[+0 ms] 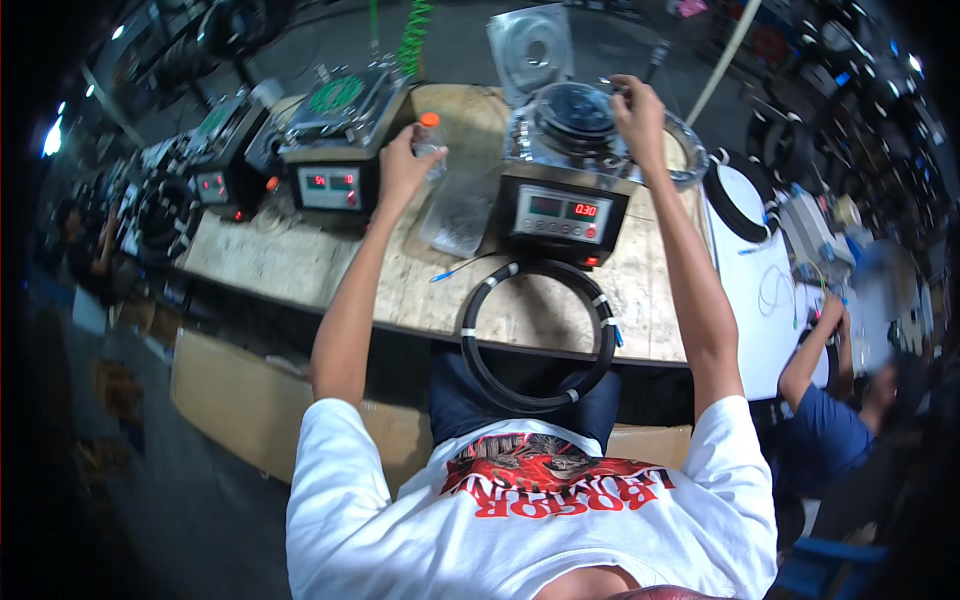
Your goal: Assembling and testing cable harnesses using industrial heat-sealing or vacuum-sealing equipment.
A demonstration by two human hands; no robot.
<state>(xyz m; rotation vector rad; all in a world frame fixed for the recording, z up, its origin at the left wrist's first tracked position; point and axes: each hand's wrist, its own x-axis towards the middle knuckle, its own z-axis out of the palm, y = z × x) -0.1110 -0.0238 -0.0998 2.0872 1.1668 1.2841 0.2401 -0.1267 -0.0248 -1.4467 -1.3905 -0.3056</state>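
My left hand (403,165) is wrapped round a small clear bottle (436,172) with an orange cap, held above the wooden bench. My right hand (641,118) is closed at the far right corner of a polishing machine (560,212), beside its round dark plate (578,110). What its fingers pinch is too small to make out. The machine has a lit red display, and its clear lid (530,48) stands raised at the back. Close to me, a coil of black cable (473,355), bound with white tape and ending in blue connectors, overhangs the bench's front edge.
A clear shallow tray (455,222) lies left of the machine. Two similar machines, one with a green plate (338,95), stand further left. A white table (745,320) adjoins on the right, where a co-worker (835,425) in blue handles thin cable. Cardboard (260,400) hangs below the bench.
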